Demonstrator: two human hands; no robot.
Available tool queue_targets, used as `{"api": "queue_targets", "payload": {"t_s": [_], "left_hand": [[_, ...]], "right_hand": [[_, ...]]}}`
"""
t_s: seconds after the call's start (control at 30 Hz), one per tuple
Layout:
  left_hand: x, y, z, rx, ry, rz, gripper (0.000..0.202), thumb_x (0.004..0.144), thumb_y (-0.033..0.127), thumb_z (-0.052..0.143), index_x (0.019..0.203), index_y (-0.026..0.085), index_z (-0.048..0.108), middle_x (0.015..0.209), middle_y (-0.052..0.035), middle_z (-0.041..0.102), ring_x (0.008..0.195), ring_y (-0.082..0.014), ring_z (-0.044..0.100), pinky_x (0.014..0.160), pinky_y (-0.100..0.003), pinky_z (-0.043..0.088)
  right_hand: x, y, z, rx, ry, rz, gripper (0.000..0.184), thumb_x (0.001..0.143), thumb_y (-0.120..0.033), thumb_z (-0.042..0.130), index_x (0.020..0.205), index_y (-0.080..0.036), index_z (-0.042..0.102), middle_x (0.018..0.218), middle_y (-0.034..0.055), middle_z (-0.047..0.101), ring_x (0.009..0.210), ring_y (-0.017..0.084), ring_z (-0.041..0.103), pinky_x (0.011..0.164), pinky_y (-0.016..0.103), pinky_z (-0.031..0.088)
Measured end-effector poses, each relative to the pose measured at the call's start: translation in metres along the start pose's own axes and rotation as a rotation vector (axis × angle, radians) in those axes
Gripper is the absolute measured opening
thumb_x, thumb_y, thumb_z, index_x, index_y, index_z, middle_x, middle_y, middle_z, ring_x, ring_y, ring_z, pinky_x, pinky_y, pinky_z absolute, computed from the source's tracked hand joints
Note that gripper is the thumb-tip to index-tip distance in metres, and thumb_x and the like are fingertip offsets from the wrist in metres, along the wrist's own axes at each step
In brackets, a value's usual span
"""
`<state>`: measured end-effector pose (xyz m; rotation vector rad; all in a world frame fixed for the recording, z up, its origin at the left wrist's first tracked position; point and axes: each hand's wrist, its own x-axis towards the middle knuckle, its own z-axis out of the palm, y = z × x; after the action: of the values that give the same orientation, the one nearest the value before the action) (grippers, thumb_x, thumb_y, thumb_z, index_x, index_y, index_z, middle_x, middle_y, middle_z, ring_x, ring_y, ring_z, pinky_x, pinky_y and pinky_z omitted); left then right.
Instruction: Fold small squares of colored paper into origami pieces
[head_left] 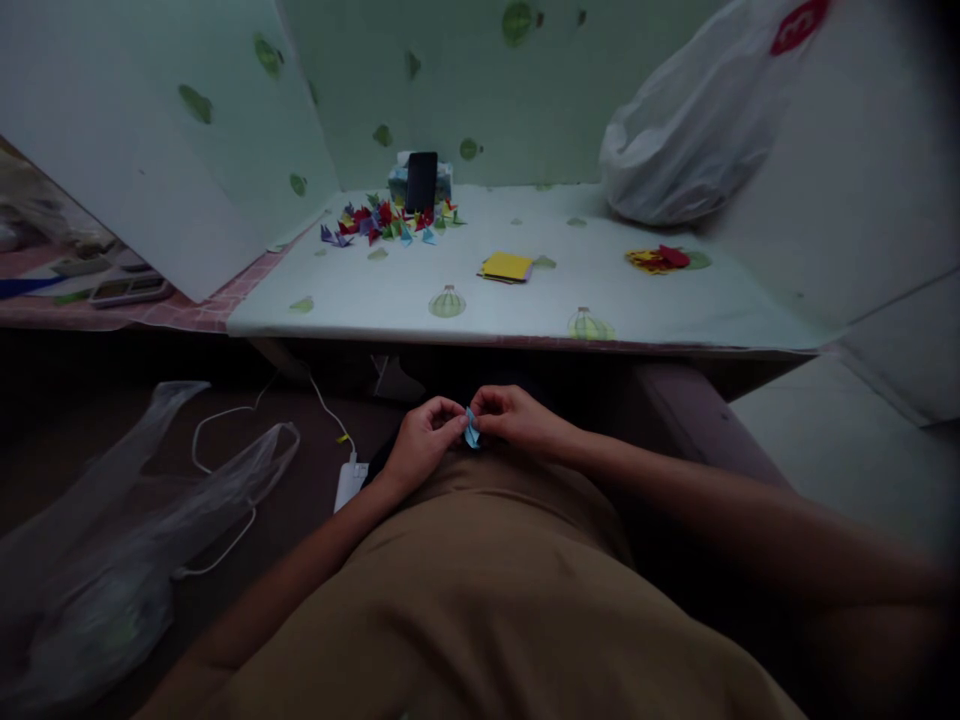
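Note:
A small piece of folded light-blue paper (471,429) is pinched between my two hands, just above my lap and below the table's front edge. My left hand (429,437) grips its left side between thumb and fingers. From the right, my right hand (517,418) pinches its upper part, fingers curled. On the table lie a stack of square paper (507,266) with a yellow sheet on top and a pile of folded paper cranes (386,222) in several colours. The exact folds of the blue paper are too small to make out.
A black phone (421,182) leans on a tissue box (399,181) behind the cranes. Red and yellow paper pieces (660,259) lie at the right, below a white plastic bag (675,150). Left of me are a clear bag (127,590) and a white power strip (350,484) with cables.

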<state>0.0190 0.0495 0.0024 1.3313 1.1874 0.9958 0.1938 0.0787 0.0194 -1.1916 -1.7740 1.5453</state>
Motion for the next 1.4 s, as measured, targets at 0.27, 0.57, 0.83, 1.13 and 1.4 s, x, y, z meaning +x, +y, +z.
{"api": "queue_targets", "payload": {"t_s": [0.27, 0.57, 0.83, 1.13, 1.4], "left_hand": [[-0.0002, -0.0002, 0.0005, -0.116, -0.015, -0.053, 0.025, 0.073, 0.036, 0.071, 0.08, 0.014, 0.062, 0.071, 0.001, 0.06, 0.06, -0.0096, 0.053, 0.059, -0.023, 0.043], [-0.0018, -0.0009, -0.0006, -0.157, -0.025, -0.054, 0.023, 0.075, 0.036, 0.069, 0.081, 0.014, 0.064, 0.069, 0.0013, 0.061, 0.06, -0.0093, 0.052, 0.061, -0.023, 0.042], [-0.0011, -0.0012, -0.0007, -0.145, -0.029, -0.066, 0.024, 0.074, 0.037, 0.07, 0.078, 0.014, 0.064, 0.066, 0.0012, 0.06, 0.059, -0.0097, 0.051, 0.06, -0.024, 0.041], [-0.0018, -0.0005, -0.0002, -0.134, -0.027, -0.066, 0.023, 0.074, 0.036, 0.069, 0.075, 0.014, 0.062, 0.065, 0.0021, 0.058, 0.059, -0.0092, 0.049, 0.059, -0.023, 0.039], [-0.0005, -0.0008, 0.0017, -0.082, 0.045, -0.031, 0.022, 0.075, 0.035, 0.066, 0.072, 0.015, 0.059, 0.064, 0.003, 0.055, 0.059, -0.0098, 0.048, 0.059, -0.023, 0.039]], "right_hand": [[0.0016, 0.005, 0.0016, 0.063, -0.006, -0.014, 0.012, 0.077, -0.027, 0.062, 0.078, -0.015, 0.057, 0.065, -0.0009, 0.058, 0.055, 0.009, 0.051, 0.053, 0.022, 0.039], [0.0021, 0.0032, 0.0024, 0.008, 0.034, -0.057, 0.017, 0.078, -0.032, 0.062, 0.074, -0.016, 0.057, 0.062, -0.0007, 0.059, 0.053, 0.01, 0.052, 0.05, 0.021, 0.037], [0.0026, 0.0091, 0.0046, 0.018, 0.04, -0.09, 0.017, 0.08, -0.032, 0.06, 0.075, -0.016, 0.057, 0.061, -0.0008, 0.06, 0.053, 0.011, 0.054, 0.052, 0.023, 0.04], [0.0017, 0.0072, 0.0036, 0.009, 0.013, -0.081, 0.015, 0.084, -0.028, 0.056, 0.077, -0.016, 0.059, 0.059, -0.0007, 0.061, 0.054, 0.012, 0.056, 0.054, 0.023, 0.041], [-0.0004, 0.0015, 0.004, 0.092, -0.046, -0.071, 0.012, 0.08, -0.027, 0.059, 0.077, -0.016, 0.059, 0.064, -0.0002, 0.064, 0.058, 0.012, 0.059, 0.056, 0.024, 0.043]]}}
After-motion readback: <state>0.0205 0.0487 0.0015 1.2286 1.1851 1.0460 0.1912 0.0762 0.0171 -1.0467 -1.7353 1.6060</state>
